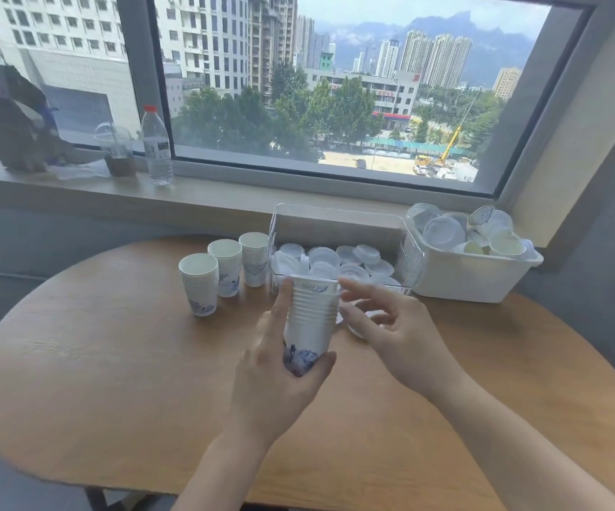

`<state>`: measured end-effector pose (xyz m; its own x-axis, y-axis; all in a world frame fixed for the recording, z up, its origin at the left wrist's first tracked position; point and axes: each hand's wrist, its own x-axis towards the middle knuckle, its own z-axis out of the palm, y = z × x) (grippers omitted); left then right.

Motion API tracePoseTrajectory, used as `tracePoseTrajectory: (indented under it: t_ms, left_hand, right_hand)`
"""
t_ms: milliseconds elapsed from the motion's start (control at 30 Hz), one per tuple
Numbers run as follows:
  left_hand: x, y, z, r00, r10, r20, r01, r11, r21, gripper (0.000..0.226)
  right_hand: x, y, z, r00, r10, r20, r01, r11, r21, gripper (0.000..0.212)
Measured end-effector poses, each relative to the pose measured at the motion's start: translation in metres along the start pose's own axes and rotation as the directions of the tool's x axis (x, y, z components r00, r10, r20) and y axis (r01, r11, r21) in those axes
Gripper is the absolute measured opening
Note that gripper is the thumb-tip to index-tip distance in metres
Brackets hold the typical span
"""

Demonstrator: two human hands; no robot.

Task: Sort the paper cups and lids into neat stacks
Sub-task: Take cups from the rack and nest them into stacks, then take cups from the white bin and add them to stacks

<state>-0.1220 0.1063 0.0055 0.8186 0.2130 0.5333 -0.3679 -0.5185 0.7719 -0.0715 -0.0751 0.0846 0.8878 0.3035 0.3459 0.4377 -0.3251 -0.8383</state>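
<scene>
White paper, ribbed with nested rims, is what the left hand (280,366) grips: a cup stack (311,319) held off the table (114,363), thumb under its blue-printed base, fingers up the left wall. Its long axis runs nearly upright, mouth tipped slightly away from the person. The right hand (390,322) sits just right of the stack, holding nothing, fingers loosely spread and reaching toward the top rims; I judge it is about to square or seat the upper cup, so any push should go down along that axis toward the left thumb.

Beyond the grip and to its left, three finished stacks (224,271) stand on the table in a slanted row. Directly behind the grip is a clear bin (335,230) of loose lids (350,261). Farther right, a white tub (475,278) holds unsorted cups and lids. The left hand is nearer the row, so setting down there looks natural.
</scene>
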Motion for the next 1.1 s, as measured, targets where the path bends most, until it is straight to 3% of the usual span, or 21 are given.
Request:
tracePoseTrajectory:
  t_ms: [267,467,533,667,833,1000,1100]
  left_hand:
    - [0.018,-0.041,-0.023,0.999,-0.039,-0.026,0.040,0.998,0.054,0.103]
    - [0.037,-0.066,-0.027,0.999,0.007,-0.035,-0.003,0.992,0.128,0.095]
    - [0.044,-0.076,-0.030,0.999,0.001,-0.033,0.004,0.988,0.152,0.098]
    - [0.061,-0.109,-0.045,0.998,0.031,-0.062,-0.017,0.978,0.210,0.102]
    - [0.091,-0.149,-0.070,0.929,0.088,-0.359,0.056,0.927,0.370,0.087]
    - [0.111,-0.167,-0.075,0.957,-0.011,-0.291,0.120,0.925,0.360,0.097]
    - [0.117,-0.172,-0.074,0.962,-0.054,-0.268,0.141,0.939,0.315,0.091]
  right_hand:
    - [0.028,0.013,0.044,0.995,0.023,0.097,-0.021,1.000,-0.021,0.032]
    - [0.059,0.031,0.092,0.976,0.119,0.185,-0.123,0.992,0.010,0.084]
    - [0.070,0.037,0.103,0.977,0.140,0.163,-0.140,0.990,-0.012,0.091]
    - [0.093,0.049,0.119,0.993,0.108,0.042,-0.104,0.991,-0.082,0.083]
    - [0.116,0.066,0.133,0.998,0.068,-0.004,-0.068,0.985,-0.159,0.076]
    - [0.125,0.080,0.151,0.997,0.076,-0.004,-0.075,0.980,-0.184,0.070]
    - [0.130,0.084,0.158,0.997,0.071,-0.022,-0.074,0.979,-0.189,0.068]
